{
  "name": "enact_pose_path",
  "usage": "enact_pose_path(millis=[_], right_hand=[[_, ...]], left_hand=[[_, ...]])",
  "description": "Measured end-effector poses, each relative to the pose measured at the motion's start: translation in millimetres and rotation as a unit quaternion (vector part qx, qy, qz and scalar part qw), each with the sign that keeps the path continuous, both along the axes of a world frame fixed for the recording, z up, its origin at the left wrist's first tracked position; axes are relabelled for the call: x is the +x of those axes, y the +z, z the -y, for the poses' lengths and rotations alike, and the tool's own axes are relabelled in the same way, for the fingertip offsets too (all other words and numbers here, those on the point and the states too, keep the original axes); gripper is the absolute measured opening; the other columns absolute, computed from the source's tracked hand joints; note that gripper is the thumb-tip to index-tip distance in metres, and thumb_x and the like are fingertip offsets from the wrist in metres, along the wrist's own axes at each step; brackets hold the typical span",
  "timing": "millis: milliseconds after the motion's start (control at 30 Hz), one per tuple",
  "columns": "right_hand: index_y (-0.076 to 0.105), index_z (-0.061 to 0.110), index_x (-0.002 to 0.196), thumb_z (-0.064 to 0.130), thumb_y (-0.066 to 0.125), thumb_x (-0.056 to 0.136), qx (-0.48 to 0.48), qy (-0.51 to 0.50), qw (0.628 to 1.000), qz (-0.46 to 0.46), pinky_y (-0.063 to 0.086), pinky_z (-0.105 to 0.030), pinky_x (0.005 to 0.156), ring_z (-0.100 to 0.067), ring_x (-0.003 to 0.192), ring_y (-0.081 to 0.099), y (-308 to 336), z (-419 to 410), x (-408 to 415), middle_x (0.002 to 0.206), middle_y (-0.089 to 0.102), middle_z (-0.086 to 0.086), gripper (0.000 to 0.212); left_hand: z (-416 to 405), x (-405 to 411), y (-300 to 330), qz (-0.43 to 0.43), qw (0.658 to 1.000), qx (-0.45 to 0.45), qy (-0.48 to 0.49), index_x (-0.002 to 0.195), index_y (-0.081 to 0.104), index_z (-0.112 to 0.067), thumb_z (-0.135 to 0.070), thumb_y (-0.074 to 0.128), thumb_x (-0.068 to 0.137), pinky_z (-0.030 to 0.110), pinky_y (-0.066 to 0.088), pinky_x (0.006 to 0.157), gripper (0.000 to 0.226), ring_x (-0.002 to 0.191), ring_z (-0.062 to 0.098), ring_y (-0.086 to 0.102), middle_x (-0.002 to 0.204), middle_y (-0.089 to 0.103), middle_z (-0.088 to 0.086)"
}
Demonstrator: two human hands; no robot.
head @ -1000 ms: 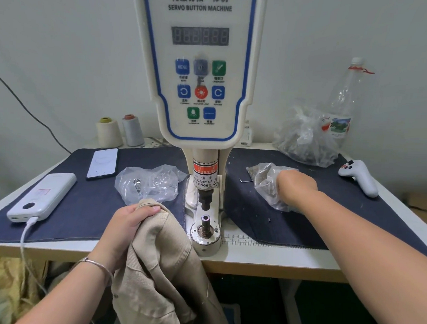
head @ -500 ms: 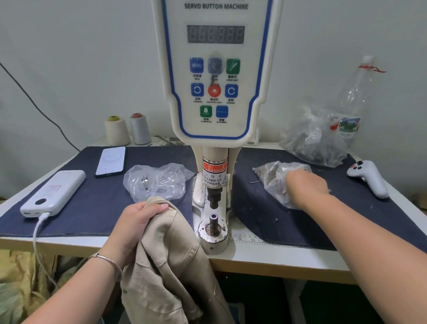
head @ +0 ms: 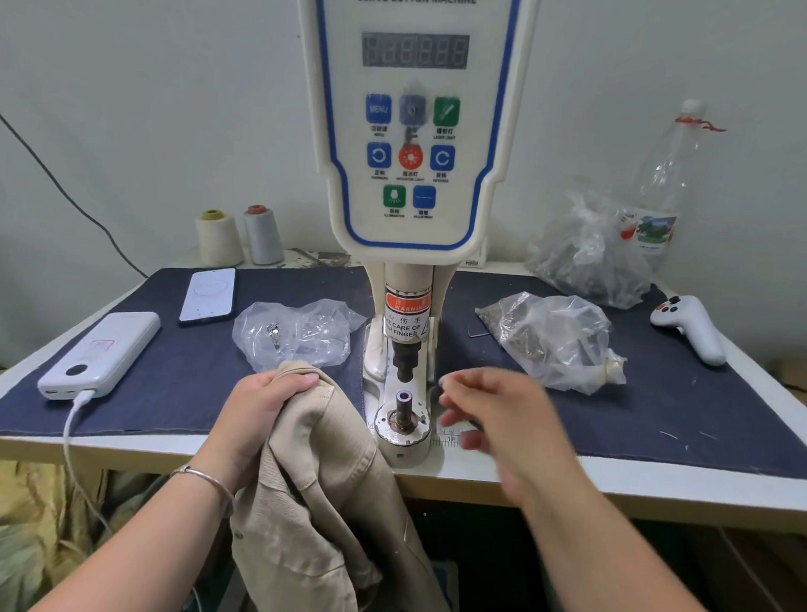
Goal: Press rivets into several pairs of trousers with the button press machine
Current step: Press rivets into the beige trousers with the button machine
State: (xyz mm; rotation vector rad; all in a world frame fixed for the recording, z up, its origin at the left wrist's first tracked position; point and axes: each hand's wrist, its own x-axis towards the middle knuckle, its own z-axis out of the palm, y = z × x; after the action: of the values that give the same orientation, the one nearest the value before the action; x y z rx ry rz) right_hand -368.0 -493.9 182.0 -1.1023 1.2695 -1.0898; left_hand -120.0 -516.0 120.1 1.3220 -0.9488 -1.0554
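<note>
Left hand [head: 263,404] grips a bunched fold of the beige trousers [head: 335,509] at lower centre of the frame; fingers curled over the fabric top, just left of the press. The rest of the trousers hangs below the desk [head: 661,479] edge. Right hand [head: 502,423] sits just right of the press's lower die [head: 405,399], motion-blurred. Its fingers are loosely bent toward the die; can't tell if they pinch a rivet. The button press machine [head: 411,168] stands centre frame, die post bare, punch raised above it. Clear bag of rivets [head: 556,338] lies right of centre on the dark cloth [head: 184,380]. A second bag [head: 295,334] lies left of the press, behind the left hand. Power bank [head: 102,355] and phone [head: 208,294] are at left, thread cones [head: 239,236] upper left. White controller [head: 691,329] far right.
</note>
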Motion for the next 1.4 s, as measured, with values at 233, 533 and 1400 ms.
enact_pose_path(millis=[233,533,1400], right_hand=[[0.061,0.002,0.077,0.000,0.062,0.089,0.204,-0.015,0.948,0.243,0.028,-0.013,0.033,-0.008,0.035,0.051,-4,-2,31,0.055,0.057,-0.005,0.012],[0.055,0.003,0.072,0.001,0.057,0.092,0.270,0.003,0.899,0.345,0.025,-0.010,0.028,-0.004,0.030,0.048,0,5,34,0.047,0.057,-0.003,0.020],[0.058,-0.004,0.086,-0.002,0.049,0.092,0.318,0.002,0.808,0.497,0.026,-0.012,0.026,-0.007,0.027,0.043,5,0,30,0.053,0.058,-0.009,0.010]], left_hand=[[0,0,-2,0.013,1.000,-0.008,-0.002,0.080,0.080,-0.012,-0.015,0.068,0.089,0.025,0.053,0.067,0.015,0.073,0.012,0.066,0.080,0.074,0.005],[-1,-1,-2,-0.002,1.000,-0.009,0.002,0.081,0.078,-0.008,-0.013,0.066,0.089,0.026,0.052,0.067,0.015,0.073,0.015,0.065,0.081,0.073,0.007],[0,-1,-3,-0.010,1.000,-0.002,0.006,0.080,0.077,-0.008,-0.014,0.067,0.089,0.028,0.052,0.065,0.014,0.071,0.017,0.065,0.078,0.071,0.008]])
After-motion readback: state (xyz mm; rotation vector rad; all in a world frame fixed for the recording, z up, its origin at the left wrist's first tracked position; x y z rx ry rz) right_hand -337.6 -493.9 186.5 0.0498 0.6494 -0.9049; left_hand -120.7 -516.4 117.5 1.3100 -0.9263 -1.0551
